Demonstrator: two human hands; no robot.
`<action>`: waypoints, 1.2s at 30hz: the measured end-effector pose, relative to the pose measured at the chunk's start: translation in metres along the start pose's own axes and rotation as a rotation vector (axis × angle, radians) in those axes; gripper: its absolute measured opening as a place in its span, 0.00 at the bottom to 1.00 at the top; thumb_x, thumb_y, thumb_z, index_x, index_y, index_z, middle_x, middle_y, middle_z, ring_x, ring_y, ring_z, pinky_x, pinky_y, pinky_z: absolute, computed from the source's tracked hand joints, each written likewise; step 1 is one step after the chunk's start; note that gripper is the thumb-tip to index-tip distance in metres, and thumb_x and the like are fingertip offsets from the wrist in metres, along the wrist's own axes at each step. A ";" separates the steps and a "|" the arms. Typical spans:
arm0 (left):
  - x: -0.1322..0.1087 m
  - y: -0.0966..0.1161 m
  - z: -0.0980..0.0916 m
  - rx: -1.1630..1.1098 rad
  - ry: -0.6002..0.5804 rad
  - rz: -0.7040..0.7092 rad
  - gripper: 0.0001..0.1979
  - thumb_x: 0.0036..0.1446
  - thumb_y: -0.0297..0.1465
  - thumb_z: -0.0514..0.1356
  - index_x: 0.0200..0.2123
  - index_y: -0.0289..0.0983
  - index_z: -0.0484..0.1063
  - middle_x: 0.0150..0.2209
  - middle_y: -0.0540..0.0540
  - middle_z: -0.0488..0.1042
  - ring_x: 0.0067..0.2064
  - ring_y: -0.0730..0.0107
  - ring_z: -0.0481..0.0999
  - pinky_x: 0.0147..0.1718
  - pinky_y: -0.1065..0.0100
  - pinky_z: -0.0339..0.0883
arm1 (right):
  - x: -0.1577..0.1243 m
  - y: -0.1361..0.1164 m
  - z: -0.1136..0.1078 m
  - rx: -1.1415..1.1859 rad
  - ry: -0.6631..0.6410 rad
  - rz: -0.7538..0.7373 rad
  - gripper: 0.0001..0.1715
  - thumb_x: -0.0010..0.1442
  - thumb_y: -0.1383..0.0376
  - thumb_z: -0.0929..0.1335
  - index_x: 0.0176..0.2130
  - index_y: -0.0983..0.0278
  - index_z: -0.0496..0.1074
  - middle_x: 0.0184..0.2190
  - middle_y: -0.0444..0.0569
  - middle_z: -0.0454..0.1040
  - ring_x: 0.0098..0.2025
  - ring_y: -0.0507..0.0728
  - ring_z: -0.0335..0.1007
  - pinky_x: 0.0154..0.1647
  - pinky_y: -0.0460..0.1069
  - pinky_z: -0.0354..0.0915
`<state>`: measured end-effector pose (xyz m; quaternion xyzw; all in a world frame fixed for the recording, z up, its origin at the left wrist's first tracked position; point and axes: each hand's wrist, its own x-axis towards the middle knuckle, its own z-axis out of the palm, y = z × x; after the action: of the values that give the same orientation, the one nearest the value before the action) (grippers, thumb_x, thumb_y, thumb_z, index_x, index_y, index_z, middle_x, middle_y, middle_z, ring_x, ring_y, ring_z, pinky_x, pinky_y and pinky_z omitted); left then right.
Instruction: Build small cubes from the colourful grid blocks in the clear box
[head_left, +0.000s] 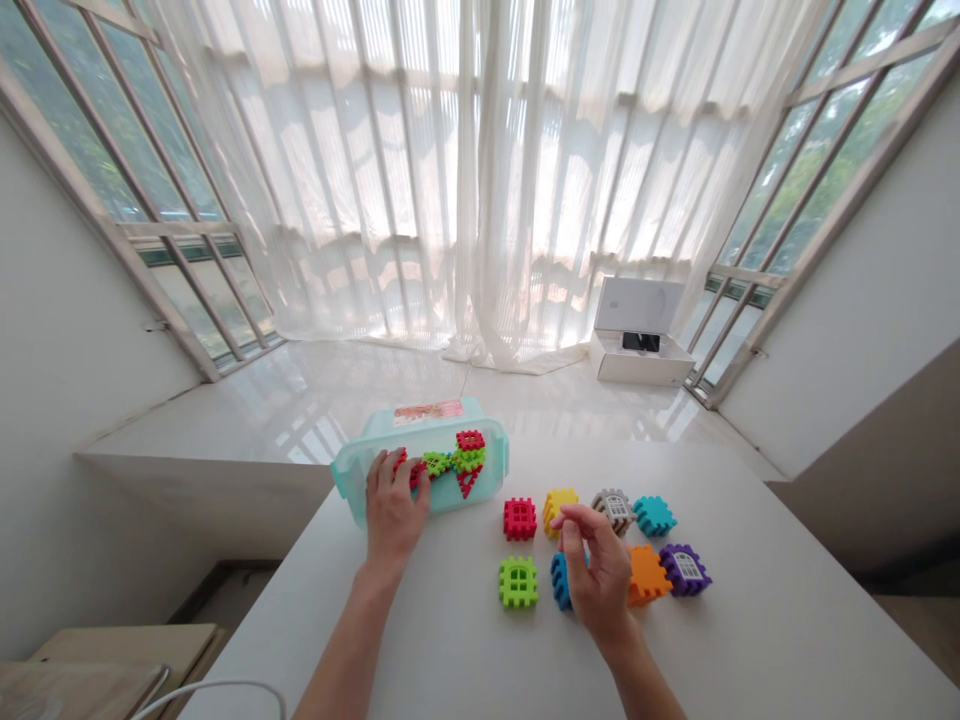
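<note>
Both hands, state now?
Left hand: fingers on red plastic block, grip unclear.
Right hand: partly open, nothing visibly held, above blue plastic block.

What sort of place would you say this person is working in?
Probably a bright room in a home: sheer white curtains cover tall glazed windows, a glossy white tiled floor lies beyond, and a white table holds colourful plastic building blocks.

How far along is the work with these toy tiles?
Looks done: red and green plastic tiles linked together, in or on the pale turquoise plastic box. In hand: the left hand rests on them; the right hand is at a blue square tile. Left: seven colourful square tiles lie loose on the white table.
</note>
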<state>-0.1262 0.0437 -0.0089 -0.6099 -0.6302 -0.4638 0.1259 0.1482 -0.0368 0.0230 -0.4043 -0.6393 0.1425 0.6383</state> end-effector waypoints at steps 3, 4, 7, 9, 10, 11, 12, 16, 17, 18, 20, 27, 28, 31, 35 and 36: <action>-0.007 -0.010 0.008 0.132 -0.093 -0.090 0.17 0.61 0.37 0.56 0.50 0.36 0.73 0.60 0.34 0.67 0.67 0.39 0.57 0.61 0.39 0.60 | 0.001 -0.001 0.002 -0.001 0.000 -0.029 0.09 0.67 0.69 0.65 0.45 0.62 0.73 0.32 0.48 0.79 0.33 0.55 0.78 0.36 0.49 0.76; -0.009 -0.012 0.010 0.161 -0.124 -0.102 0.19 0.61 0.37 0.56 0.51 0.35 0.73 0.60 0.33 0.67 0.67 0.38 0.57 0.60 0.39 0.60 | 0.001 -0.002 0.002 -0.002 0.003 -0.039 0.09 0.67 0.69 0.65 0.45 0.62 0.73 0.32 0.48 0.79 0.33 0.55 0.78 0.36 0.49 0.75; -0.012 -0.012 0.012 0.212 -0.154 -0.089 0.22 0.61 0.38 0.55 0.54 0.33 0.71 0.59 0.32 0.68 0.65 0.39 0.60 0.60 0.42 0.61 | 0.003 -0.003 0.003 -0.005 0.012 -0.055 0.09 0.67 0.70 0.65 0.45 0.61 0.74 0.32 0.46 0.79 0.32 0.54 0.78 0.35 0.48 0.75; -0.011 -0.009 0.009 0.231 -0.141 -0.067 0.23 0.62 0.37 0.54 0.56 0.31 0.70 0.59 0.31 0.69 0.64 0.39 0.62 0.59 0.44 0.62 | 0.003 -0.004 0.003 -0.004 0.011 -0.055 0.10 0.67 0.70 0.65 0.44 0.61 0.74 0.31 0.46 0.79 0.31 0.54 0.78 0.35 0.48 0.75; -0.010 -0.006 0.006 0.238 -0.125 -0.058 0.24 0.62 0.37 0.54 0.57 0.30 0.70 0.59 0.30 0.69 0.63 0.39 0.63 0.59 0.44 0.63 | 0.003 -0.004 0.003 -0.004 0.009 -0.056 0.10 0.67 0.70 0.65 0.44 0.60 0.74 0.31 0.46 0.79 0.31 0.53 0.78 0.35 0.47 0.75; -0.008 -0.003 0.003 0.240 -0.103 -0.049 0.23 0.63 0.37 0.54 0.57 0.30 0.70 0.59 0.30 0.70 0.62 0.39 0.64 0.58 0.44 0.64 | 0.003 -0.005 0.003 -0.004 0.006 -0.058 0.10 0.67 0.71 0.65 0.44 0.61 0.74 0.31 0.46 0.79 0.31 0.53 0.78 0.35 0.47 0.75; -0.007 0.001 -0.001 0.232 -0.072 -0.035 0.23 0.64 0.36 0.54 0.57 0.30 0.70 0.58 0.31 0.71 0.61 0.40 0.66 0.57 0.45 0.64 | 0.003 -0.005 0.003 -0.003 0.003 -0.062 0.10 0.67 0.71 0.65 0.44 0.61 0.74 0.31 0.46 0.79 0.32 0.53 0.78 0.35 0.47 0.75; -0.004 0.018 -0.011 0.034 0.057 0.129 0.14 0.66 0.30 0.55 0.51 0.39 0.74 0.51 0.39 0.79 0.53 0.52 0.75 0.55 0.51 0.67 | 0.003 -0.005 0.004 -0.003 -0.008 -0.066 0.09 0.67 0.70 0.65 0.44 0.61 0.73 0.31 0.46 0.80 0.32 0.53 0.78 0.36 0.47 0.74; -0.005 0.023 -0.012 -0.047 0.062 0.185 0.12 0.66 0.29 0.55 0.49 0.40 0.75 0.48 0.42 0.80 0.50 0.56 0.77 0.54 0.54 0.68 | 0.003 -0.004 0.004 -0.003 -0.019 -0.058 0.09 0.67 0.70 0.65 0.44 0.61 0.73 0.31 0.46 0.80 0.32 0.53 0.78 0.36 0.47 0.74; -0.007 0.029 -0.012 -0.128 0.055 0.234 0.11 0.65 0.28 0.56 0.47 0.41 0.75 0.46 0.43 0.81 0.48 0.59 0.78 0.53 0.56 0.69 | 0.002 -0.004 0.005 -0.006 -0.038 -0.043 0.09 0.67 0.69 0.65 0.44 0.61 0.73 0.31 0.46 0.79 0.30 0.53 0.77 0.35 0.47 0.74; -0.015 0.042 -0.012 -0.272 0.013 0.292 0.10 0.65 0.27 0.57 0.47 0.43 0.73 0.43 0.45 0.81 0.45 0.62 0.79 0.50 0.59 0.72 | 0.002 -0.003 0.005 -0.012 -0.091 -0.001 0.09 0.68 0.67 0.65 0.46 0.61 0.73 0.30 0.45 0.79 0.27 0.52 0.75 0.31 0.46 0.73; -0.043 0.080 -0.014 -0.540 -0.174 0.348 0.08 0.64 0.26 0.58 0.43 0.44 0.72 0.42 0.46 0.82 0.45 0.63 0.81 0.46 0.61 0.74 | 0.004 -0.009 0.007 0.089 -0.321 0.117 0.14 0.69 0.63 0.64 0.53 0.60 0.72 0.34 0.46 0.79 0.30 0.52 0.75 0.33 0.45 0.73; -0.045 0.084 -0.016 -0.566 -0.192 0.346 0.07 0.64 0.26 0.58 0.42 0.43 0.72 0.42 0.45 0.82 0.45 0.63 0.81 0.46 0.61 0.74 | 0.005 -0.010 0.007 0.090 -0.329 0.125 0.13 0.69 0.63 0.65 0.51 0.60 0.73 0.33 0.46 0.79 0.30 0.52 0.75 0.33 0.45 0.73; -0.047 0.091 -0.018 -0.628 -0.246 0.327 0.06 0.64 0.26 0.59 0.41 0.43 0.73 0.44 0.44 0.81 0.47 0.64 0.81 0.47 0.61 0.75 | 0.004 -0.011 0.008 0.085 -0.298 0.147 0.10 0.68 0.63 0.66 0.46 0.60 0.77 0.33 0.47 0.79 0.30 0.53 0.76 0.34 0.46 0.74; -0.045 0.097 -0.022 -0.714 -0.369 0.246 0.04 0.63 0.31 0.61 0.41 0.41 0.73 0.53 0.40 0.77 0.51 0.60 0.79 0.51 0.58 0.75 | 0.001 -0.010 0.008 0.100 -0.251 0.211 0.07 0.66 0.64 0.67 0.41 0.61 0.77 0.30 0.46 0.77 0.28 0.53 0.75 0.31 0.46 0.74; -0.045 0.097 -0.022 -0.738 -0.398 0.217 0.04 0.62 0.32 0.62 0.40 0.41 0.73 0.55 0.38 0.75 0.50 0.59 0.80 0.51 0.57 0.76 | 0.001 -0.009 0.008 0.105 -0.251 0.224 0.07 0.66 0.64 0.67 0.41 0.61 0.76 0.29 0.45 0.76 0.28 0.52 0.74 0.31 0.45 0.73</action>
<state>-0.0392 -0.0190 0.0128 -0.7543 -0.3664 -0.5153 -0.1768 0.1377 -0.0394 0.0290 -0.4183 -0.6566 0.2953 0.5539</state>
